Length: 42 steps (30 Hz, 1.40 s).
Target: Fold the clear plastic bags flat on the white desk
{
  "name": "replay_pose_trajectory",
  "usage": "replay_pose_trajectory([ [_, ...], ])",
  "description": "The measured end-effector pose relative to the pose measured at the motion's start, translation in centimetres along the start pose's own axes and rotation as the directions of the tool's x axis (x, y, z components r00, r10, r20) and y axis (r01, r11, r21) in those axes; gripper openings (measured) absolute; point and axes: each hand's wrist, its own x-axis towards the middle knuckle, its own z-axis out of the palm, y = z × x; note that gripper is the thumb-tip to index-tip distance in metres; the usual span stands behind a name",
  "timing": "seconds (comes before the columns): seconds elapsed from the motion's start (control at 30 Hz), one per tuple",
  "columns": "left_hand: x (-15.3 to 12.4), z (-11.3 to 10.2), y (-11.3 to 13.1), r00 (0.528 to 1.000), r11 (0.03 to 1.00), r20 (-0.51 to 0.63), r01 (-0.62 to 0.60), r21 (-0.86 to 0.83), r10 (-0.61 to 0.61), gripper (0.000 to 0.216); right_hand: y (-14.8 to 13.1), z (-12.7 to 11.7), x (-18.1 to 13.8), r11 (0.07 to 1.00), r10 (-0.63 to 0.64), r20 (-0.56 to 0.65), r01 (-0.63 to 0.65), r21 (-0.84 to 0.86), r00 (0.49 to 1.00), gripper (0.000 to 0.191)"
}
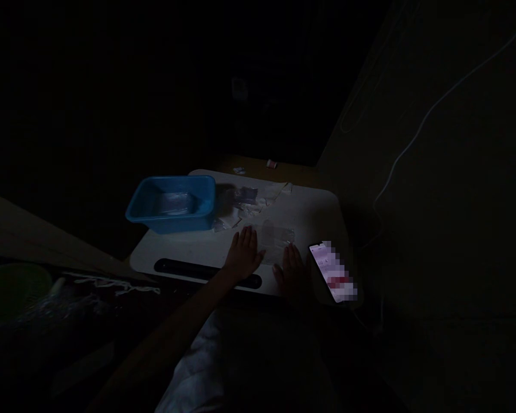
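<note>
A clear plastic bag (275, 238) lies flat on the white table (318, 212), between my two hands. My left hand (244, 255) rests palm down at the bag's left side, fingers stretched out. At the lower right of the bag, my right hand (293, 268) also lies flat, its fingers extended and its back in deep shadow. Beyond my left hand is a loose pile of clear wrappers and pale scraps (245, 201). The dim light hides the bag's exact edges.
A blue plastic basin (172, 221) with something clear inside stands on the table's left. A lit phone (327, 269) lies at the right edge. A black slot (189, 271) runs along the near side. A white cable (425, 120) hangs along the right wall.
</note>
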Motion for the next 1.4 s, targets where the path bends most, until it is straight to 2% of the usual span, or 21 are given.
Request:
replay_pose_trajectory([
  [0.17,0.0,0.0,0.1,1.0,1.0,-0.012,0.014,-0.009,-0.015,0.065,0.1,0.1,-0.2,1.0,0.011,-0.017,-0.011,0.017,1.0,0.053],
  [0.3,0.0,0.1,0.1,0.999,1.0,-0.029,0.021,-0.011,-0.021,0.064,0.1,-0.3,0.7,0.997,0.069,0.004,-0.069,0.02,0.998,0.051],
  [0.37,0.0,0.1,0.1,0.999,1.0,-0.026,0.025,-0.002,-0.025,0.064,0.0,-0.7,1.7,0.999,0.023,0.034,-0.025,0.039,0.999,0.05],
  [0.5,0.0,0.0,0.0,1.0,1.0,-0.022,0.016,0.014,-0.016,0.063,-0.6,-1.0,3.8,0.978,-0.193,0.07,0.186,0.099,0.979,0.05],
  [0.57,0.0,0.0,0.0,1.0,1.0,-0.018,0.01,0.018,-0.009,0.062,-0.5,-0.8,4.3,0.971,-0.224,0.075,0.217,0.097,0.972,0.05],
  [0.8,-0.1,0.1,0.0,0.999,1.0,-0.034,0.012,-0.004,-0.012,0.065,1.2,0.4,3.8,0.995,-0.096,0.036,0.095,0.028,0.995,0.052],
  [0.97,-0.1,0.3,0.1,1.0,1.0,-0.025,0.018,-0.006,-0.018,0.065,1.1,0.7,3.7,1.0,0.002,0.011,-0.002,-0.002,1.0,0.057],
  [1.17,0.0,0.0,0.1,1.0,1.0,-0.023,0.015,0.007,-0.015,0.064,0.3,-0.3,4.8,0.998,0.065,0.078,-0.064,-0.014,0.995,0.057],
  [1.33,-0.1,-0.4,0.2,1.0,1.0,0.018,0.009,0.018,-0.01,0.064,-0.4,-0.4,5.4,0.99,-0.138,0.065,0.135,0.044,0.988,0.054],
  [1.4,-0.1,-0.3,0.2,1.0,1.0,0.007,0.006,0.014,-0.006,0.064,-0.3,0.2,5.4,0.991,-0.133,0.068,0.13,0.045,0.989,0.055],
])
